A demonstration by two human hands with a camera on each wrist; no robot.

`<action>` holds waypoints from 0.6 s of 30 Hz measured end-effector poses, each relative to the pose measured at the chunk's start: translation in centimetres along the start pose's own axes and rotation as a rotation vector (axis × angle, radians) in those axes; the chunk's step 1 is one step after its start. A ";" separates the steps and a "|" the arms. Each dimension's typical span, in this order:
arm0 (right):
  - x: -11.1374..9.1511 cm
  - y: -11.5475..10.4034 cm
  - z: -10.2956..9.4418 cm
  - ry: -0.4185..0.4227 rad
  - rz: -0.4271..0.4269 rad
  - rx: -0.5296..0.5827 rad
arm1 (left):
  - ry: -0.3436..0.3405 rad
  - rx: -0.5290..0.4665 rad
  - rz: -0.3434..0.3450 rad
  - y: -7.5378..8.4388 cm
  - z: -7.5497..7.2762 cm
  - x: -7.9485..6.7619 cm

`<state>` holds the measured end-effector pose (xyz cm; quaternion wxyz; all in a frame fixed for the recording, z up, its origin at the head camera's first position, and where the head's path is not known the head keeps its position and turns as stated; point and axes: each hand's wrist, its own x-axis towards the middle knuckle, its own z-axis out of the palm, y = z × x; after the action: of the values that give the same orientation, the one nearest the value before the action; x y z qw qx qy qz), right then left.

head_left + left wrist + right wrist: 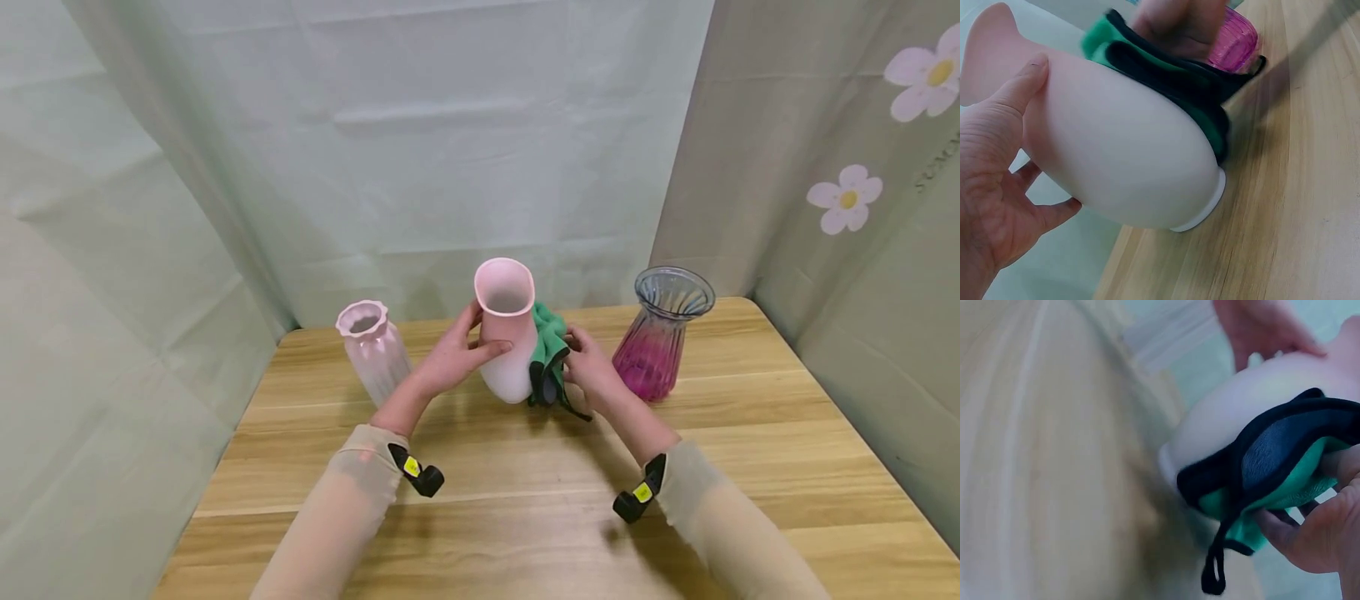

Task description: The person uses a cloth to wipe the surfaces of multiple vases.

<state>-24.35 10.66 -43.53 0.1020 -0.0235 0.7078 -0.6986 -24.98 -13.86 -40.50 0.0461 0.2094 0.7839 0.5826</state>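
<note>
A pink-and-white vase (510,350) stands at the middle of the table, tilted in the left wrist view. My left hand (452,357) grips its upper left side, thumb across the front and fingers round the back. Against the vase's right side lies a green cloth (550,337) with black edging and a hanging loop. My right hand (590,367) holds this bunched cloth, fingers and thumb curled into its folds. In the right wrist view the cloth (1285,456) covers part of the vase's lower side (1235,406).
A pale pink fluted vase (377,358) stands to the left, beside my left forearm. On the right is a ribbed glass vase (656,350), grey above and magenta below. The wooden table (517,517) meets hanging curtains (450,150) along its back edge.
</note>
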 end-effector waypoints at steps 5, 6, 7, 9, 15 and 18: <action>-0.4 -3.8 0.3 0.004 -0.097 -0.034 | 0.009 0.006 0.008 -0.1 0.0 0.1; -0.5 -4.6 0.4 0.007 -0.117 -0.029 | 0.008 0.006 0.009 -0.1 0.0 0.1; -0.6 -5.3 0.5 0.010 -0.130 -0.023 | 0.007 0.005 0.010 -0.2 0.0 0.1; -0.7 -6.4 0.6 0.019 -0.138 0.003 | 0.004 0.006 0.008 -0.2 0.1 0.1; -0.7 -6.9 0.8 0.056 -0.148 0.023 | 0.001 0.002 0.004 -0.1 0.2 0.0; -0.7 -6.6 1.0 0.067 -0.165 -0.019 | 0.002 0.000 0.011 -0.1 0.1 -0.1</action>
<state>-24.23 9.67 -36.94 0.0201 -0.0593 0.7130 -0.6983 -24.90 -13.78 -40.60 0.0420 0.2131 0.7827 0.5833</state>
